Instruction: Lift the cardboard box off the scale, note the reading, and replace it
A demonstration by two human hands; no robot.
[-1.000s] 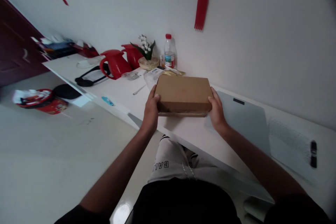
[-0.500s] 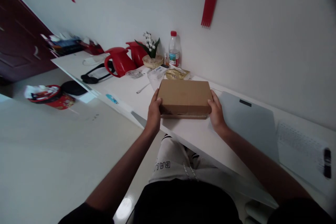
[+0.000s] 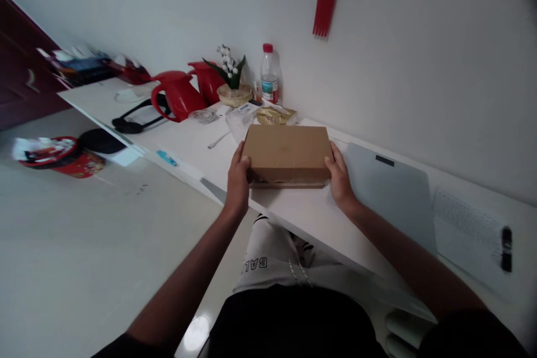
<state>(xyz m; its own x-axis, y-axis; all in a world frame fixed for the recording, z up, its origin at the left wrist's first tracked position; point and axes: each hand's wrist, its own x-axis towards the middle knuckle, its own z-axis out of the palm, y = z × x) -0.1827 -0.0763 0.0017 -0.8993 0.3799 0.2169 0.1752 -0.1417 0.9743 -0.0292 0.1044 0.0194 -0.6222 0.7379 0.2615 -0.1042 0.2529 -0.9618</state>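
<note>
head view shows the left hand (image 3: pixel 238 182) and right hand (image 3: pixel 339 179) clasping the ends of a box (image 3: pixel 287 152) near the bench (image 3: pixel 302 215) front edge; a loose grip could probably tip it off toward the lap.

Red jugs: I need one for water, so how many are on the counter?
2. One red jug stands left of the flower basket, its handle toward the counter edge. The second jug is behind it near the wall, partly hidden by the leaves. Others may be hidden in the far clutter.
</note>
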